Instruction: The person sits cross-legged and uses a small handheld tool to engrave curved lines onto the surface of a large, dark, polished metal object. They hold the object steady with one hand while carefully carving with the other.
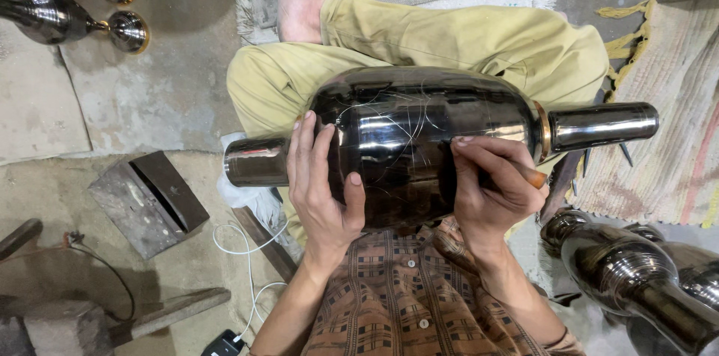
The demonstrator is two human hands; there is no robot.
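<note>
The left hand [323,189] lies spread on the dark metal vase [419,139], steadying it across the lap. The right hand [490,183], nearer the vase's neck, pinches a wooden-handled scribing tool [533,175], apparently scratching fine lines.
</note>
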